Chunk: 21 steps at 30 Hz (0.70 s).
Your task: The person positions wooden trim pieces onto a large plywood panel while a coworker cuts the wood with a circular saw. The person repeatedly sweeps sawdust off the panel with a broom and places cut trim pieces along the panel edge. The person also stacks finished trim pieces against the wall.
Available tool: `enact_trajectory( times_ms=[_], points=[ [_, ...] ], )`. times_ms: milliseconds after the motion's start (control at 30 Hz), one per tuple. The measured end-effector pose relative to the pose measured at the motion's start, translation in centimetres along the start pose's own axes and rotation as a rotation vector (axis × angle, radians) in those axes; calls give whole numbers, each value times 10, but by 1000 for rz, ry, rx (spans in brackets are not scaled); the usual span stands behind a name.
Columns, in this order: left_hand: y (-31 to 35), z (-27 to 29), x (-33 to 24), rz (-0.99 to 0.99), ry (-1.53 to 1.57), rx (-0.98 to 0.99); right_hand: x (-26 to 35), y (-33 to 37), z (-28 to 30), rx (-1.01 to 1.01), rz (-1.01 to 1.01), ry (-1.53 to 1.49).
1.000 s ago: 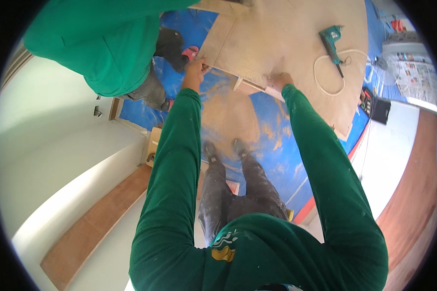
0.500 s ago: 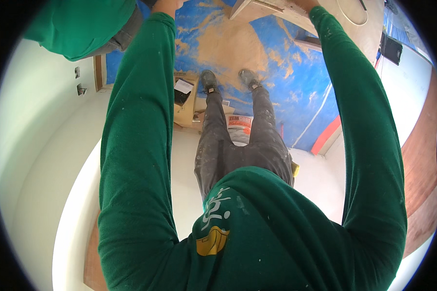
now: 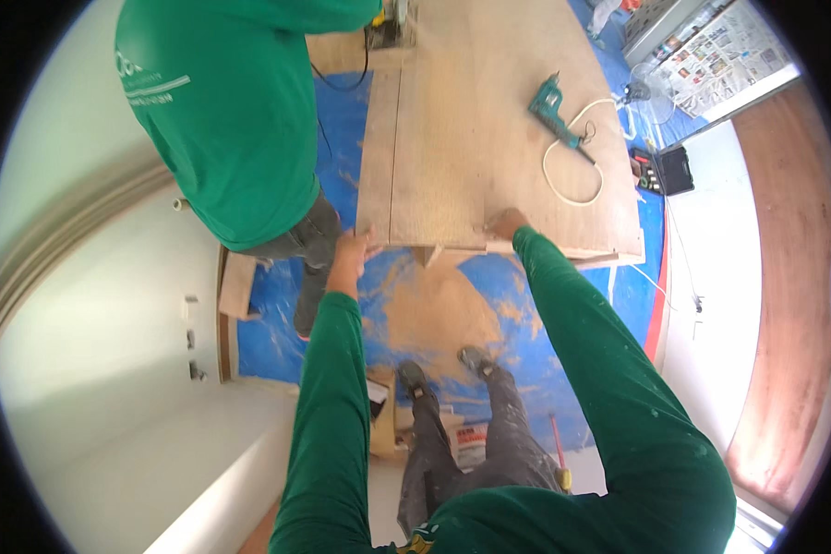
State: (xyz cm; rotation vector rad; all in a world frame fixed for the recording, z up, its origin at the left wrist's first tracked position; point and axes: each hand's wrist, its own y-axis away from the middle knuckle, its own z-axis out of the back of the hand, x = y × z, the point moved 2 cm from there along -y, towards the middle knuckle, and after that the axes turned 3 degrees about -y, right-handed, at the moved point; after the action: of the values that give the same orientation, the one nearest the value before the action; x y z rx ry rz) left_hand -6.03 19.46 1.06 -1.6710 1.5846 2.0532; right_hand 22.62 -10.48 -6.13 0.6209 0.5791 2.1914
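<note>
Reappearing, left hand (image 3: 349, 257) and right hand (image 3: 507, 222) touch the wooden board (image 3: 462, 157) at its near edge, perhaps steadying it; fingers' closure unclear.

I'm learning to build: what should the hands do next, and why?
Perhaps the left hand should gently support the narrow strip: it is at the strip's near end, and a dark line separates that strip from the wide board.
</note>
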Motion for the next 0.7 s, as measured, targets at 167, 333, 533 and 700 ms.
enact_trajectory(
  times_ms=[167,333,533,700],
  points=[
    [-17,-32,-17,-49,-12,57,-22,-15,28,-66,-14,75],
    [-23,-32,-15,-102,83,77,-27,-34,24,-66,103,189],
    [-36,-23,-12,-66,-18,139,-24,-49,10,-125,-50,102],
    [-37,-8,-7,34,-53,63,-7,-43,1,-131,-82,4]
  ],
)
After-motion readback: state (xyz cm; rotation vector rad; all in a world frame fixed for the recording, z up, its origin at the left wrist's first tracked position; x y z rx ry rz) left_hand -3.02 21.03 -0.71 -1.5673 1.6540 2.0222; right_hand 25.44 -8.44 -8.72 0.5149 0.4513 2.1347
